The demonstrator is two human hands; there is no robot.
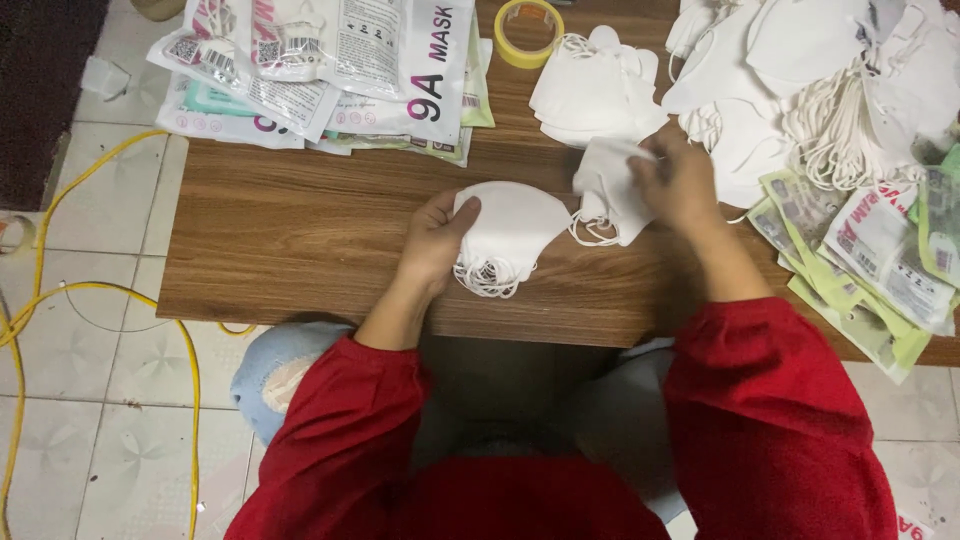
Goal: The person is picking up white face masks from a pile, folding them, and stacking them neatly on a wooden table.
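Head view looks down on your red sleeves (770, 400) over a pale tiled floor (110, 380), where a yellow cable (190, 400) trails off the desk's left edge. Near the front edge of the wooden desk (290, 230), your left hand (435, 240) pinches a small stack of white masks (510, 235), fingers closed on its left end. Just right of it, your right hand (680, 180) grips a single folded white mask (610, 185), touching the stack. Farther back lie a mask pile (595, 90), printed packets (330, 60), a yellow tape roll (530, 30) and loose masks (820, 80) at the far right corner.
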